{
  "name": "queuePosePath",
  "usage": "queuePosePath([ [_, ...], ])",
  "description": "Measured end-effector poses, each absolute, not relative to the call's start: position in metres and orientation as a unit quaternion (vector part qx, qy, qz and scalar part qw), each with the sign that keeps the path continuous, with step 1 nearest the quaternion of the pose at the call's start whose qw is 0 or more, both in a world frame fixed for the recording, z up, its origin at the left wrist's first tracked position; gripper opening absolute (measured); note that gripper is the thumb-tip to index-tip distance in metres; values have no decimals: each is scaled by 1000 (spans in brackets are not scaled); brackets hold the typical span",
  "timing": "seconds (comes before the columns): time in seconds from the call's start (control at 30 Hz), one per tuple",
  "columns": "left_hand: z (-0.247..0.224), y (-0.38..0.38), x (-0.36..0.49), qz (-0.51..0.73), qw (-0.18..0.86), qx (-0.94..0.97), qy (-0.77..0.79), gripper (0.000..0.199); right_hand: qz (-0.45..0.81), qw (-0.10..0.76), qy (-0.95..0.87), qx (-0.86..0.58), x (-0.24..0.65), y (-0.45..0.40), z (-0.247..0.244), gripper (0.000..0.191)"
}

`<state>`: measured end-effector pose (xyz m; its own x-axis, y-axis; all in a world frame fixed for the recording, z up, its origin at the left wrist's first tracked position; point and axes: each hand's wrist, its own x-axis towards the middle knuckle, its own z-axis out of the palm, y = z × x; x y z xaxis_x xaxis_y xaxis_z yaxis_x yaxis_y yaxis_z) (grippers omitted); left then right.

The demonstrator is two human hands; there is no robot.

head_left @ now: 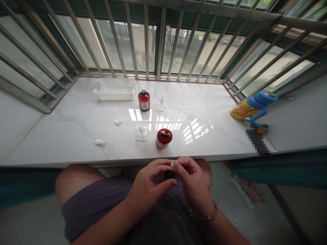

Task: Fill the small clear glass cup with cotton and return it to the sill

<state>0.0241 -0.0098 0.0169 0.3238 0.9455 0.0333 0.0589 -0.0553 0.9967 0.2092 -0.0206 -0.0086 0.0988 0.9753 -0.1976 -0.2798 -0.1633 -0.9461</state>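
Pinching a pale bit (173, 163) between thumb and forefinger, the right hand (196, 183) is hovering above the lap (120, 194), just off the counter (217, 136). The left hand (150, 177) is curving round a dark cap (169, 175), thumb lying below, fingers bunched together above; how firmly they are pressing is not showing (the cap is partly hidden). Cap and bit are sitting close together at the fingertips; whether they are touching, I cannot tell.

On handling: the left hand is probably serving best as a steady clamp, leaving the fine work to the right fingertips. The bit is looking thin and light, so a soft pinch near its rim is likely giving more control than a hard squeeze. The lap is offering a poor catch; holding both pieces over the counter would be making a drop easier to recover.

The nearer bottle (164, 139) is standing upright and open near the front edge, so knuckles are needing to keep clear of it. Farther back, the second bottle (144, 102) is standing capped. Two clear packets (141, 132) are lying near the bottles, one beside each.
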Motion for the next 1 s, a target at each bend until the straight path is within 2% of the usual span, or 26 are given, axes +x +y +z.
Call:
queuePosePath([
  [0.37,13,-10,16,429,551,600,390,28,570,543,-370,-493,209,-22,-9,15],
  [1.0,8,-9,11,442,558,573,407,31,472,553,-459,-511,210,-23,-2,11],
])
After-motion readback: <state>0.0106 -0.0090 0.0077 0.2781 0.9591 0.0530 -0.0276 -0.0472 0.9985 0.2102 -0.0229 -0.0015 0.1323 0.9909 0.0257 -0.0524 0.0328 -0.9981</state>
